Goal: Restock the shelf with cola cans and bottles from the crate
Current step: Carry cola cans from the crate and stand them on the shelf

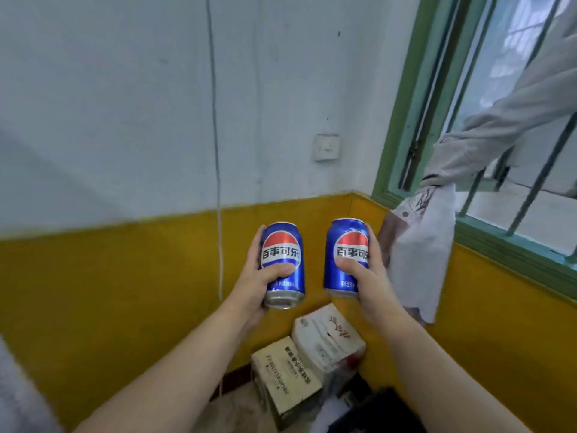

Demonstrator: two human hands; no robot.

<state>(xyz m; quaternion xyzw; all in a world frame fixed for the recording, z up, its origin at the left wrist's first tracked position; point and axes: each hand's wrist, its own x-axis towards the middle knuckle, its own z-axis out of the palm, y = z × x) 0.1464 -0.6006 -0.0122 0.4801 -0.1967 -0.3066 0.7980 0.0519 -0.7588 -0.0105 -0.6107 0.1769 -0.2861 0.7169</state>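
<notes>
Hands at frame centre each grip one of two blue cola cans upright: left hand (260, 284) holds left can (282, 265), right hand (368, 281) holds right can (346, 256). Two cartons (307, 364) lie below.

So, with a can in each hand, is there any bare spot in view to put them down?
No shelf shows. Only a floor strip between the yellow wall and the cream box lies bare. The corner is crowded: white box, dark clutter, and the hanging cloth beside the right hand.
</notes>
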